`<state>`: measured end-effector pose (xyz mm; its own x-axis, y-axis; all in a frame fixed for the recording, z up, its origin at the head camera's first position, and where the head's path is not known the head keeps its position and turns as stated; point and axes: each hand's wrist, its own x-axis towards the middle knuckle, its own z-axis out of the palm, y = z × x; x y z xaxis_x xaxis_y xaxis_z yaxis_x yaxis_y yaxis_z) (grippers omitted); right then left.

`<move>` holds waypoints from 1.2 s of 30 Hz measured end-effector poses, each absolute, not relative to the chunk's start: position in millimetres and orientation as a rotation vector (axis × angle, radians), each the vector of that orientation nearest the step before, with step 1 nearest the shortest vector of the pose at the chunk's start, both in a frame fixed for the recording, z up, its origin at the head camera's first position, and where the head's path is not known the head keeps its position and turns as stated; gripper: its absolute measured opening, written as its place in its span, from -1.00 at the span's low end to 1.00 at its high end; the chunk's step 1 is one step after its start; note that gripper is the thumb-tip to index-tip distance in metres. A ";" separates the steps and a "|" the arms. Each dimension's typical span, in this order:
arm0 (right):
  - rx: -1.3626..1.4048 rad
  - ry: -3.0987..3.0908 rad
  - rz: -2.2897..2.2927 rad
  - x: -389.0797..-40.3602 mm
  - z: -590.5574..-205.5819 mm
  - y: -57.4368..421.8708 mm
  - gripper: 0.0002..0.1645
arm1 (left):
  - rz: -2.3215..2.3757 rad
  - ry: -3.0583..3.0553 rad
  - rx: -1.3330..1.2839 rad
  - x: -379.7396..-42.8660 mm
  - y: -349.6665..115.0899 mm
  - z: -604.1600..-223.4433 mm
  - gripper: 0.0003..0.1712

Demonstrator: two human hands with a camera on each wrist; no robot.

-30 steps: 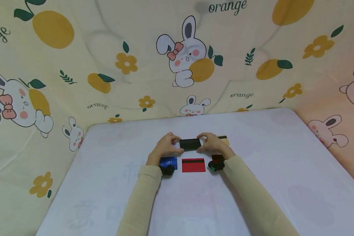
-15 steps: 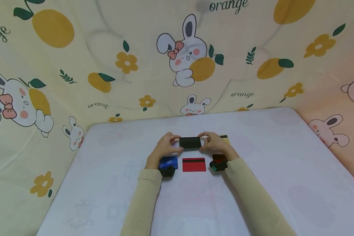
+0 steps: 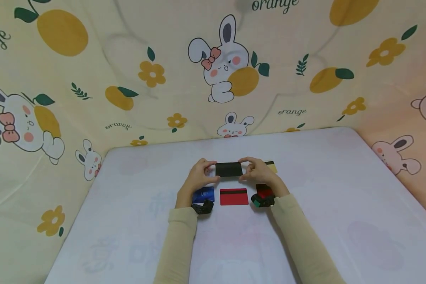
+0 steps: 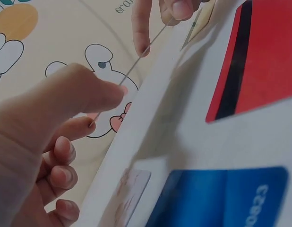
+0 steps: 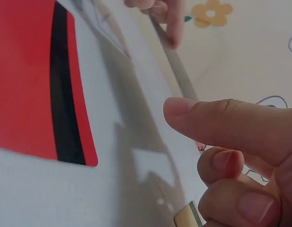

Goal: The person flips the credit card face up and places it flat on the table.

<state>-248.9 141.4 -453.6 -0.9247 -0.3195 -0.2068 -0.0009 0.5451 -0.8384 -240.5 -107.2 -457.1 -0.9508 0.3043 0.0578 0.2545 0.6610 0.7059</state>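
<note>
Left hand (image 3: 198, 175) and right hand (image 3: 258, 172) each pinch one short end of a black card (image 3: 228, 169), thumb at the near corner, forefinger at the far one. The card lies directly between the hands, its long axis running from one to the other, so neither is the nearer. It appears edge-on in the left wrist view, above its shadow, and is judged to be raised off the desk (image 3: 127, 221). Both forearms converge from the near side, hands turned inward. Nearer the person, a row comprises a blue card (image 3: 203, 194), a red card (image 3: 234, 197) with a dark stripe, and a dark-and-red card (image 3: 264, 190) partly hidden by the right wrist. A pale card (image 4: 129, 198) lies near the left hand; a yellow card (image 3: 271, 166) shows beyond the right.
</note>
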 end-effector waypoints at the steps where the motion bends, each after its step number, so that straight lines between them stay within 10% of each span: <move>1: -0.269 2.457 -1.335 -248.5 -454.1 142.0 -0.26 | 1.184 2.803 0.480 -240.1 -107.0 -457.4 -0.37; 36: -0.403 2.178 -1.737 -237.5 -454.1 155.2 -0.26 | 1.307 2.731 0.505 -231.1 -109.6 -450.5 -0.38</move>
<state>-237.5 155.2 -454.1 -0.9071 -0.4138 -0.0765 -0.0177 0.2190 -0.9756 -231.1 -109.6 -450.5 -0.9434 0.3230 0.0756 0.2614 0.5836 0.7688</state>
